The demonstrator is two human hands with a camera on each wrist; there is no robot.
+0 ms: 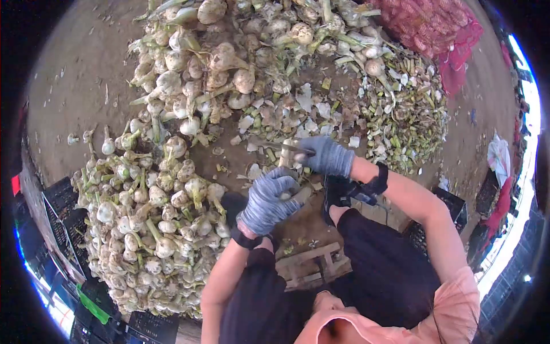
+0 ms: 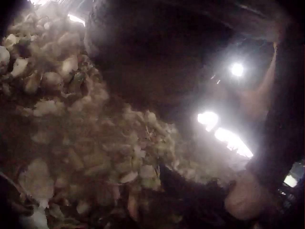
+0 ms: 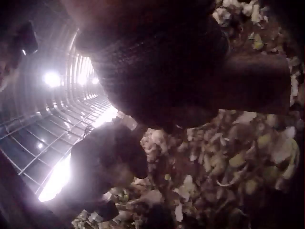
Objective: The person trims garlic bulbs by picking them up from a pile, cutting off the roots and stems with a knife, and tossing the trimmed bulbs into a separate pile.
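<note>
Standing between both gloved hands: pale garlic stalk (image 1: pixel 286 156), lower end in the left hand's (image 1: pixel 269 198) curled fingers, grip partly hidden. Right hand (image 1: pixel 329 156) grips a knife (image 1: pixel 302 151), apparently crossing the stalk. Probably light, stiff, dry-skinned; best held low, clear of the blade. Beyond, trimmings (image 1: pixel 404 117); leftward, heaped garlic (image 1: pixel 154 229).

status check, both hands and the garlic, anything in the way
Right hand holding knife. Left hand gripping garlic stalk, any bulb hidden. Knife at stalk, contact unclear. Nothing visibly blocking.
</note>
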